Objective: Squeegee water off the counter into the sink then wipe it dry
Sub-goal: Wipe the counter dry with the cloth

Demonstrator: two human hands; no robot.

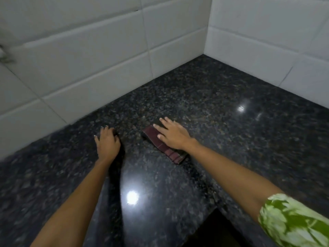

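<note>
A dark speckled granite counter (pixel 204 107) fills the view and meets white tiled walls in a corner. A folded dark red cloth (pixel 165 150) lies flat on the counter near the middle. My right hand (pixel 173 134) presses flat on top of the cloth with its fingers spread, covering its far half. My left hand (pixel 107 142) rests on the bare counter to the left of the cloth, fingers curled down against the stone, holding nothing. No sink or squeegee is in view.
White tiled walls (pixel 92 56) stand along the back and right (pixel 267 36) of the counter, forming a corner at the upper right. The counter's front edge shows a dark gap (pixel 217 230) at the bottom centre. Light reflections glare off the stone.
</note>
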